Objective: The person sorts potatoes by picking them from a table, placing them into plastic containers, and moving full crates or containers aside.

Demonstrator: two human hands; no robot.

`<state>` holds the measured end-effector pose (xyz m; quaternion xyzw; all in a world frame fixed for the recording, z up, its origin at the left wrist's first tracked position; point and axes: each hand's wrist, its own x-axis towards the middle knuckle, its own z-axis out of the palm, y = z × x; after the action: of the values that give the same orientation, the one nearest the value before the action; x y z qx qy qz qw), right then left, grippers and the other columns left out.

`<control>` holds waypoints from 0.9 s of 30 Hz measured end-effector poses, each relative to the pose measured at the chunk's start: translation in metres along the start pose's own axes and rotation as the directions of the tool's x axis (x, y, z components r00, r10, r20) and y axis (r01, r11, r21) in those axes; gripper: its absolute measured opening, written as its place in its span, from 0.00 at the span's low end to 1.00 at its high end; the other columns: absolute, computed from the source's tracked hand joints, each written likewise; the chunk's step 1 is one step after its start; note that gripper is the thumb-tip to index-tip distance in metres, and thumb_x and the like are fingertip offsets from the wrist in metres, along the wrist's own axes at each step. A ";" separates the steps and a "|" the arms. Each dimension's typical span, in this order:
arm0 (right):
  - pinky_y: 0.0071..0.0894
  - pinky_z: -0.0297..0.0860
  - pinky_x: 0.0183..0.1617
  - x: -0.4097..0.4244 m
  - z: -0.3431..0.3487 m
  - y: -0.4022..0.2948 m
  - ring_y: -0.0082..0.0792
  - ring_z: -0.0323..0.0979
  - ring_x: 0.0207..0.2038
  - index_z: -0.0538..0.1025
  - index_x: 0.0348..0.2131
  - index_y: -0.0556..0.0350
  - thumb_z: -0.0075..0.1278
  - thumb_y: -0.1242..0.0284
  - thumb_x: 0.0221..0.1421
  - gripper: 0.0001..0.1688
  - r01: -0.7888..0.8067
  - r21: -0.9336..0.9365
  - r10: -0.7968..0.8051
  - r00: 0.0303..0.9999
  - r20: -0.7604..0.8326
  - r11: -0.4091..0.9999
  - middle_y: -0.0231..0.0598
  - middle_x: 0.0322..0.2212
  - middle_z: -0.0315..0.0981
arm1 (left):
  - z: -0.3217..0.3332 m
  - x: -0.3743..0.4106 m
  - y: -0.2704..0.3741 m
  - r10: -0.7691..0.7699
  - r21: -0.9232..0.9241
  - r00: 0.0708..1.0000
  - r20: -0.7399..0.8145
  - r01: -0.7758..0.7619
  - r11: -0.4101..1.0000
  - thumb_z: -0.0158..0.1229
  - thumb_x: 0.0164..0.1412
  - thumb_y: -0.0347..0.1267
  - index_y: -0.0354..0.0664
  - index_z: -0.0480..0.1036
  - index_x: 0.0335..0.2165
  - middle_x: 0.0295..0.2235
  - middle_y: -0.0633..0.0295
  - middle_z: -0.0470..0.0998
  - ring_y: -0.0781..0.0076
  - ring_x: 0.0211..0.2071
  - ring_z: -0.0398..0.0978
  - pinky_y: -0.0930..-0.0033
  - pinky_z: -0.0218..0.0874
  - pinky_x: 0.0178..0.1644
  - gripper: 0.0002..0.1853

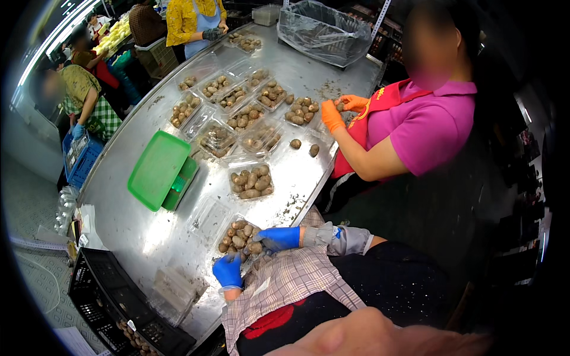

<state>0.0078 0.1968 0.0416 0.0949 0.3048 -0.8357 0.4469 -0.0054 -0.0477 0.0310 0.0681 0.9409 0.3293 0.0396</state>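
Note:
Before me on the metal table, a clear plastic clamshell box [219, 244] holds a heap of small brown taro corms [239, 241]. My right hand [280, 239], in a blue work glove, reaches over the box's near right side, its fingers closed around a taro [254, 248]. At the near left edge is my left hand [227, 270], also blue-gloved, fingertips bent against the corms; whether it grips one is hidden. The box's transparent lid [208, 216] lies folded back on the far side. Just beyond stands another filled taro box [251, 181].
A green weighing scale [159, 171] stands on the metal table [133, 236]. Several taro boxes [242, 116] fill the far part. Stacked empty clamshells [173, 293] and a black crate [129, 302] are at my left. A co-worker's orange gloves [333, 116] hold a taro at right.

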 end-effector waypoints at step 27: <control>0.24 0.70 0.39 0.000 0.013 -0.013 0.24 0.75 0.35 0.77 0.42 0.54 0.50 0.64 0.62 0.15 0.023 -0.282 -0.052 0.994 -0.096 0.959 0.34 0.34 0.78 | -0.012 -0.009 0.045 0.113 -0.512 0.971 0.210 0.011 0.859 0.64 0.52 0.26 0.41 0.72 0.54 0.49 0.51 0.76 0.60 0.49 0.75 0.64 0.64 0.54 0.28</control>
<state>-0.0014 0.1944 0.0575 0.0675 0.4443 -0.7864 0.4238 0.0063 -0.0215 0.0689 0.1184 0.8069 0.5570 0.1571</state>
